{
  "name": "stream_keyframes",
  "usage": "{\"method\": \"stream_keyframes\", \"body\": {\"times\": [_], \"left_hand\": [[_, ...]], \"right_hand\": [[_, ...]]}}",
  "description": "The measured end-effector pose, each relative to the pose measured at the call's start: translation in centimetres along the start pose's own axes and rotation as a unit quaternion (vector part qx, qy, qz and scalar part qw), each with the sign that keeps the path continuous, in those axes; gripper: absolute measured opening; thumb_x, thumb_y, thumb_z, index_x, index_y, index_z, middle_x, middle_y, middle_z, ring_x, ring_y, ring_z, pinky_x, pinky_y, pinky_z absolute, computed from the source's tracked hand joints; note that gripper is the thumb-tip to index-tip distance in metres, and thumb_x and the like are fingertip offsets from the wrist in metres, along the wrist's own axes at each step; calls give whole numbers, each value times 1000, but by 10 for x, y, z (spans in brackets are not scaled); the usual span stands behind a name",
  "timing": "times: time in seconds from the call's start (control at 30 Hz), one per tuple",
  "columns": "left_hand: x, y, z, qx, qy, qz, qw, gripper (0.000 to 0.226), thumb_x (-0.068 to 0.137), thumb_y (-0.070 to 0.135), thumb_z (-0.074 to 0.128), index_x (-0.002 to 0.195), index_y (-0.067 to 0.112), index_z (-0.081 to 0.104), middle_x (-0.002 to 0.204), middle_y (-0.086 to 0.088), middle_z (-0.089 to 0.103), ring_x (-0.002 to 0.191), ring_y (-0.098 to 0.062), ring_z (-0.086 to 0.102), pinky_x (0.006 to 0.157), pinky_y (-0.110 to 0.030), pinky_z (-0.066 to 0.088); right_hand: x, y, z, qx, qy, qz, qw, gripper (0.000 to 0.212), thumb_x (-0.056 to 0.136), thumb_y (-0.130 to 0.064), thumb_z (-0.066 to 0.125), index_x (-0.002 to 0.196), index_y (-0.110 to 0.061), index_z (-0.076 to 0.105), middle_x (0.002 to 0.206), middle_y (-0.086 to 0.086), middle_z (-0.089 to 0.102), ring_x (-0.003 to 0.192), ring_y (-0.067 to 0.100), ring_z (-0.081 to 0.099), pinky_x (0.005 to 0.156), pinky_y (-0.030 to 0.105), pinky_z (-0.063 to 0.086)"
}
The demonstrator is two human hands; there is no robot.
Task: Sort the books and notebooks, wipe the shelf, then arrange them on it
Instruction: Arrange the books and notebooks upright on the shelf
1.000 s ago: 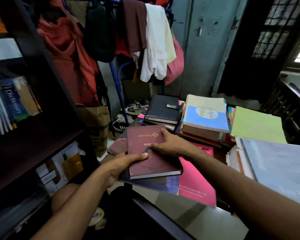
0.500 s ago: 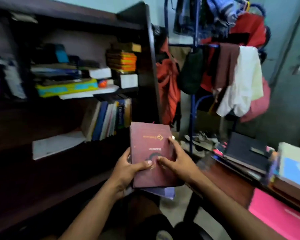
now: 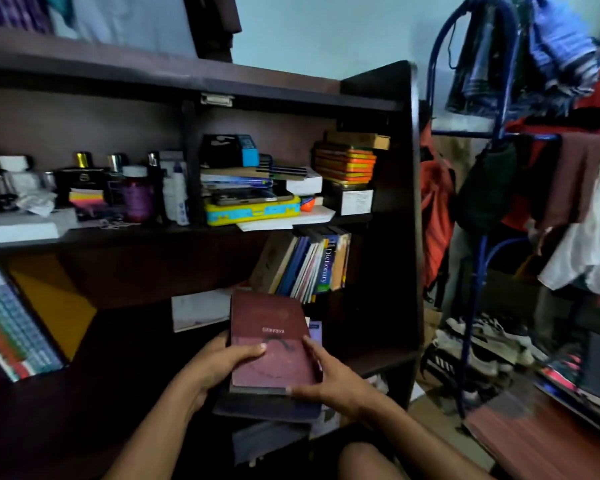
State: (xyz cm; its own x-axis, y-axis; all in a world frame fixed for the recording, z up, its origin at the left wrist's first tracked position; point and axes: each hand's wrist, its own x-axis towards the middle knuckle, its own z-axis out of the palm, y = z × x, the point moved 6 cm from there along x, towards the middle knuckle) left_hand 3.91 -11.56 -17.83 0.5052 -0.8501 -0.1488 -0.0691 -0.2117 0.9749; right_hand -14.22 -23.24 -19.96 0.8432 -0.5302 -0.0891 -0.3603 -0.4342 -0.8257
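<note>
A maroon hardcover diary (image 3: 269, 337) lies on top of a darker, larger book (image 3: 267, 408), and I hold the small stack in front of the dark wooden shelf (image 3: 378, 362). My left hand (image 3: 219, 367) grips its left edge, thumb across the cover. My right hand (image 3: 329, 374) grips the right edge and near corner. On the middle shelf behind, a row of upright books (image 3: 312, 268) with a blue dictionary leans to the right. A white sheet (image 3: 200, 310) lies flat on that shelf, left of the diary.
The upper shelf carries bottles (image 3: 137, 194), a yellow and blue case (image 3: 252, 211) and stacked orange boxes (image 3: 345, 162). Colourful books (image 3: 11, 323) lean at far left. A blue clothes rack (image 3: 475, 258) stands right, shoes (image 3: 478, 348) beneath, and a table edge (image 3: 541, 441) at lower right.
I have carried the maroon diary and the book under it from the table's piles to the front of the shelf. My view has swung left with them.
</note>
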Motion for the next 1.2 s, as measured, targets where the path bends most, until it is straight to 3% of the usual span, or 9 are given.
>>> {"method": "stream_keyframes", "body": {"times": [0.1,0.23,0.33,0.43,0.6,0.77,0.87,0.97,1.2], "left_hand": [[-1,16,-8,24,23,38,999,28,79,20,85,105,23,75,99,5,79,96,-19,75,83,-30,59],[-5,33,11,-31,36,47,998,24,93,11,70,117,14,65,98,-8,78,86,-25,77,69,-32,60],[-3,33,25,-60,32,38,997,44,94,13,70,135,11,52,107,-13,75,83,-26,77,65,-34,59],[-6,34,36,-100,20,22,995,73,95,11,69,151,38,30,121,-12,69,93,-26,75,66,-31,59],[2,41,47,-85,-21,-19,996,87,70,32,82,149,32,46,144,-8,58,115,-26,66,101,-39,51],[11,57,54,-122,0,9,993,50,96,59,55,121,19,72,106,-9,76,94,-28,71,78,-33,54],[27,49,22,93,174,76,977,43,107,55,31,116,32,66,109,-6,71,107,-27,65,88,-36,53],[39,10,33,437,95,61,892,73,84,81,27,142,41,44,152,-3,46,140,-28,42,111,-46,40],[37,1,47,544,62,-7,837,107,71,96,41,157,37,21,170,0,2,155,-33,-4,115,-72,9]], "right_hand": [[1,3,9,-133,-47,-59,988,133,73,-48,88,160,-32,-12,162,-18,3,150,2,11,122,20,17],[-5,20,6,-107,16,-97,989,118,71,-44,85,141,-73,-4,162,-14,28,142,7,43,113,36,44],[-28,22,-4,-63,59,-116,989,112,73,-28,84,154,-50,10,157,-6,36,137,2,47,111,33,46],[-49,21,-25,-38,75,-138,987,105,72,-12,78,158,-35,22,151,-6,37,134,4,50,101,26,52],[-54,7,-71,-225,246,-211,919,71,80,-51,70,146,-41,46,155,-4,30,140,15,40,110,38,42],[-27,7,-72,-169,216,-232,933,73,83,-36,76,149,-43,45,153,-22,41,144,-2,33,119,35,30],[-10,5,-73,-70,265,-210,939,64,85,-11,78,140,-38,58,136,-13,62,125,3,57,102,26,49],[0,16,-69,-29,316,-175,932,61,86,0,74,137,-33,61,128,-11,66,115,4,62,97,35,55],[14,7,-67,-165,332,-96,924,37,92,-31,67,123,-43,53,106,-7,73,91,24,72,71,45,59]]}}
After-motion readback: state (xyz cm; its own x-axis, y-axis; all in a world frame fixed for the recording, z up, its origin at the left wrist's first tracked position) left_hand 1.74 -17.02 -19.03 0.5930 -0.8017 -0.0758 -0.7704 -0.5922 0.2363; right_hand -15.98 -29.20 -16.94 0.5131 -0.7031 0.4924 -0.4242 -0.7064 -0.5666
